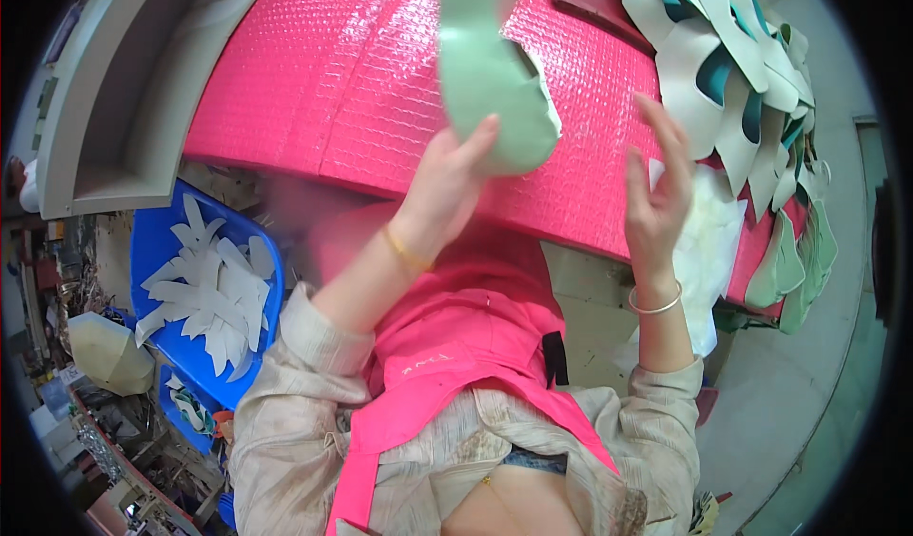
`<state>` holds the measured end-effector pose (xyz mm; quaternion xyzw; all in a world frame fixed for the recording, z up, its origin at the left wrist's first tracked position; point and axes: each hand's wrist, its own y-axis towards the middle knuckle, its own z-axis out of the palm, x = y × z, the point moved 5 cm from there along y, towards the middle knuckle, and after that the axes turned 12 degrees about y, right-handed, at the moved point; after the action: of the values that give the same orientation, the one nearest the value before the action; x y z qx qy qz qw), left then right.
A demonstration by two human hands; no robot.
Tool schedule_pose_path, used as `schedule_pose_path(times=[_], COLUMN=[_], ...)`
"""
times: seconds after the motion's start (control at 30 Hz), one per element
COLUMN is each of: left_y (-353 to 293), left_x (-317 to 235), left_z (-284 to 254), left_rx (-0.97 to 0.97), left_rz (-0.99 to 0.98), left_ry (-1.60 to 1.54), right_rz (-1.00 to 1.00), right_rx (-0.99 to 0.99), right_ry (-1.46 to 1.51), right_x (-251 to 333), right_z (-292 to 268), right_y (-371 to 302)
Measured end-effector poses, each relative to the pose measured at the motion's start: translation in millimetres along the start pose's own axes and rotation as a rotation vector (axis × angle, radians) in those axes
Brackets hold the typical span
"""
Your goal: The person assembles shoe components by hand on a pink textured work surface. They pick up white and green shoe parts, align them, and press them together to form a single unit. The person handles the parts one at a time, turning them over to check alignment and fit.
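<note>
My left hand [449,179] grips the lower edge of a pale green shoe upper [485,89], thumb on top and the other fingers hidden beneath. The piece is raised over the pink-covered table [352,89], its far end smeared by motion. A cut-out edge with white and dark lining shows along its right side. To the right, my right hand [658,198] is held above the table's near right edge, fingers apart, with nothing in it. Beyond that hand a pile of white shoe uppers [689,70] with teal undersides spreads along the table's right side.
Pale green pieces [778,260] hang off the table's right end, near a white sheet [699,251]. A dark red board [599,3] lies at the back. At left stand a grey shelf [124,89] and a blue bin [276,279] of white strips.
</note>
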<state>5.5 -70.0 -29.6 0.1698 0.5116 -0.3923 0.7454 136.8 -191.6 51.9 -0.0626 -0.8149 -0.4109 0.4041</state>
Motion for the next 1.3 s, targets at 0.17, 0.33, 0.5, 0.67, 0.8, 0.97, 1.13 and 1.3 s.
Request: schedule_pose_path(times=[0.17,0.33,0.5,0.67,0.8,0.97,1.13,1.3], left_y=[-86.8,-78.5,44.3,45.8,45.4,61.8,69.6,12.3], left_x=[32.7,-79.1,-93.5,-103.3,-108.6,-97.1,-96.3,-108.2], left_z=[-55.4,-113.1,-145.9,-142.9,-110.2,-133.4,-101.0,-11.6], left_rx=[-0.102,-0.201,-0.414,-0.322,-0.319,-0.145,-0.109,-0.073], left_rz=[-0.488,0.084,0.139,0.043,0.14,0.025,0.336,0.635], left_ry=[-0.244,1.087,1.553,1.231,1.3,0.82,1.427,1.856], right_rz=[0.153,-0.058,-0.392,-0.519,-0.357,-0.215,0.611,0.362], right_rx=[0.503,0.702,0.949,0.852,0.618,0.443,0.421,0.631], right_ry=[0.151,-0.457,-0.605,-0.166,-0.272,0.054,0.431,-0.017], right_x=[-34.7,-22.8,-16.3,0.5,-12.0,-9.8,-52.6,-42.0], right_z=[99.1,162.1,220.5,144.8,141.0,123.4,103.7,110.5], right_y=[31.1,50.2,33.4,24.3,27.6,48.6,36.3,46.4])
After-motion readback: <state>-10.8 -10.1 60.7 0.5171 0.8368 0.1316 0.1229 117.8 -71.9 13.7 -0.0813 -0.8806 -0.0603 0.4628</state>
